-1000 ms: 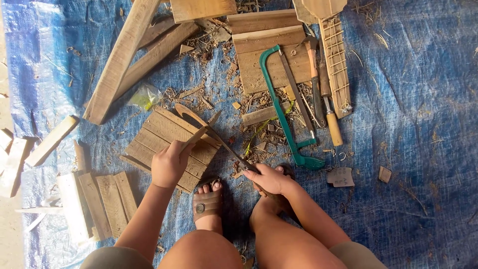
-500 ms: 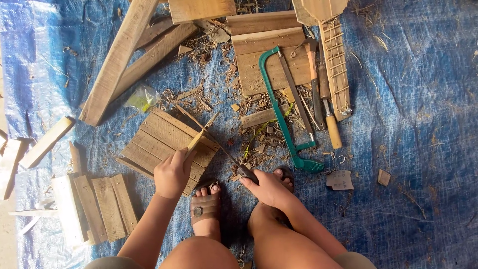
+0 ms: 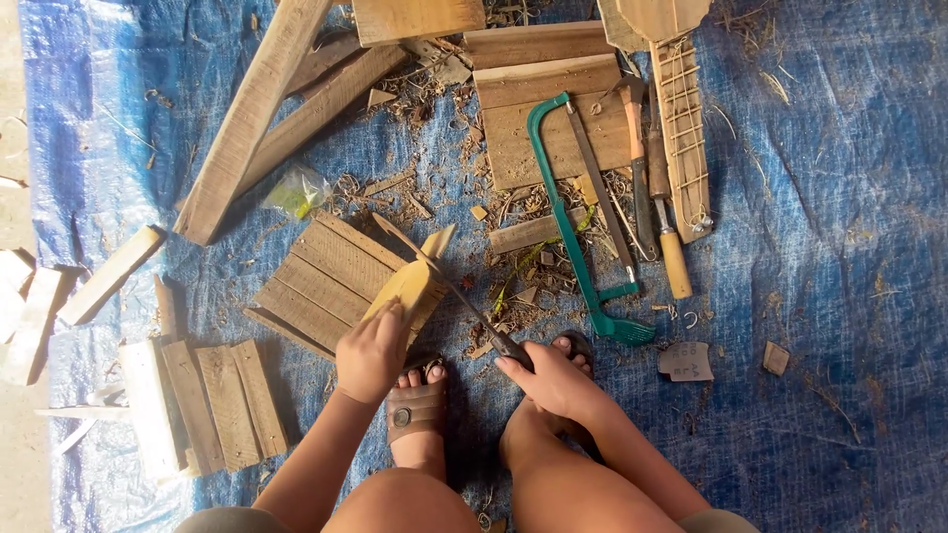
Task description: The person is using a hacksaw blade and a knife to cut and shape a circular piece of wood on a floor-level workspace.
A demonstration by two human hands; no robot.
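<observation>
The left hand (image 3: 370,350) clamps its grip around a pale wood piece (image 3: 410,286), steadying it atop the slatted panel (image 3: 321,281). The right hand (image 3: 553,380) closes its grip on a long knife (image 3: 449,286), blade laid across the wood for carving.

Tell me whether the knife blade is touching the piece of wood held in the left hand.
Touching. The head view shows the knife blade lying across the pale piece of wood that the left hand holds upright.

Wood piece (image 3: 410,286) now tilted flatter
</observation>
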